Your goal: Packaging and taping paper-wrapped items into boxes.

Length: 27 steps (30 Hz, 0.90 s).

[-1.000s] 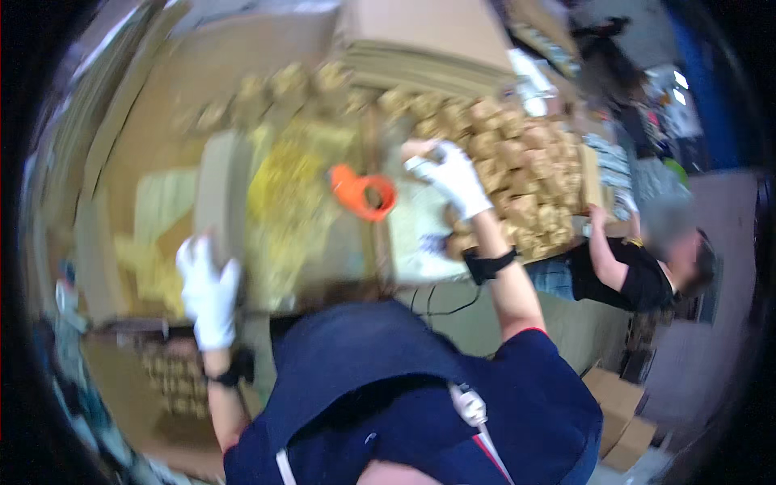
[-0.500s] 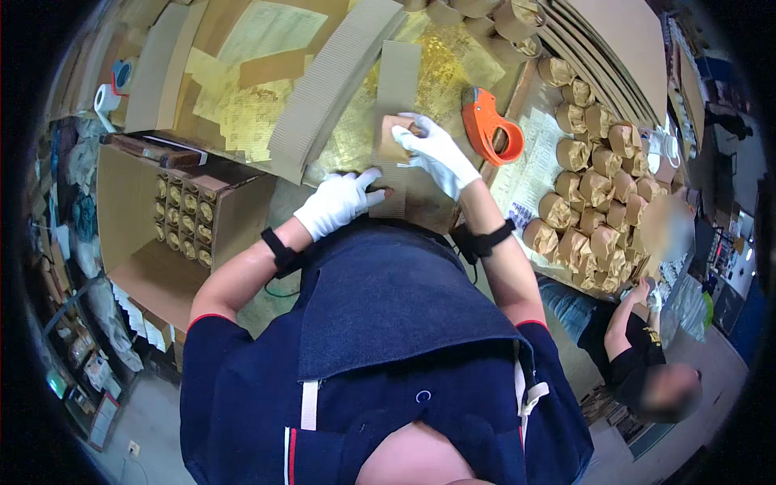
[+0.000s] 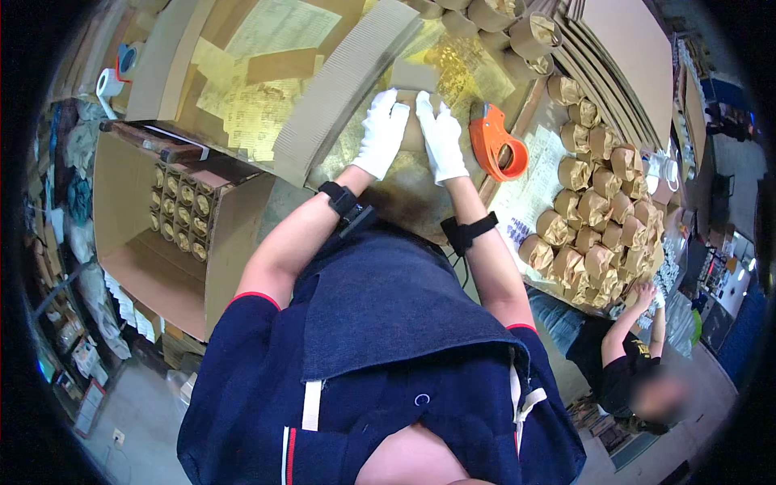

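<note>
My white-gloved left hand and right hand lie side by side on the yellowed work surface, fingers pointing away from me. Between them is a brown cardboard roll, with both hands closed over its sides; the gloves hide much of it. From its far side a short flat end of corrugated cardboard strip sticks out. An orange tape dispenser lies just right of my right hand. Left of my left hand rests a long stack of corrugated strips.
At left an open cardboard box holds several paper-topped rolls. Many brown paper-wrapped rolls stand at right, beside stacked cardboard sheets. Another person works at the far right. A white roll sits at the left edge.
My left hand has moved forward and right onto the roll, beside my right hand. The strip that stretched toward me is now wound up, leaving a short end beyond the roll.
</note>
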Available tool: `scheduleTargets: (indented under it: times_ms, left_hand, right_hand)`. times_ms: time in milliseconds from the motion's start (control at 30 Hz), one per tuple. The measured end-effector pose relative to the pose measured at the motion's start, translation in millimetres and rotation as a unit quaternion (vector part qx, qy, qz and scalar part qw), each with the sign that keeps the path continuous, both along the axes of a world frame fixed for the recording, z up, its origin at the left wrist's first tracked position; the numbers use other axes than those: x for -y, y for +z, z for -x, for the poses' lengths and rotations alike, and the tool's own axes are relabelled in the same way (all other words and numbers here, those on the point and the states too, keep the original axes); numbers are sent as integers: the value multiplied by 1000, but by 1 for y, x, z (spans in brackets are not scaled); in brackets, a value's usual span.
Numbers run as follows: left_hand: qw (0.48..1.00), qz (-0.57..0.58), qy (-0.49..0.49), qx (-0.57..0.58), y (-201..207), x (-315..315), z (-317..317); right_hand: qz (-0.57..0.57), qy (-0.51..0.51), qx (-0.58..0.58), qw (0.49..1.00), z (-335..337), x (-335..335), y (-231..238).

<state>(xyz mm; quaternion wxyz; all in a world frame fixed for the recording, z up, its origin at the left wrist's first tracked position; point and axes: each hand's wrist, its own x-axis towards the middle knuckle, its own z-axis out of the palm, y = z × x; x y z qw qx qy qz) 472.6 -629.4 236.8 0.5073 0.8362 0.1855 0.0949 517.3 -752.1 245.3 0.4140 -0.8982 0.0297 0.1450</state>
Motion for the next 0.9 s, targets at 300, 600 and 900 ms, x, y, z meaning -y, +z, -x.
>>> scheduleTargets:
  times_ms: [300, 600, 900]
  left_hand:
    - [982, -59, -169, -58, 39, -28, 9]
    - [922, -313, -223, -45, 34, -10, 22]
    - [938, -219, -257, -72, 48, 10, 30]
  right_hand:
    - [130, 128, 79, 980, -2, 0, 96]
    - [178, 200, 31, 963, 16, 32, 59]
    - [248, 123, 108, 955, 26, 81, 78]
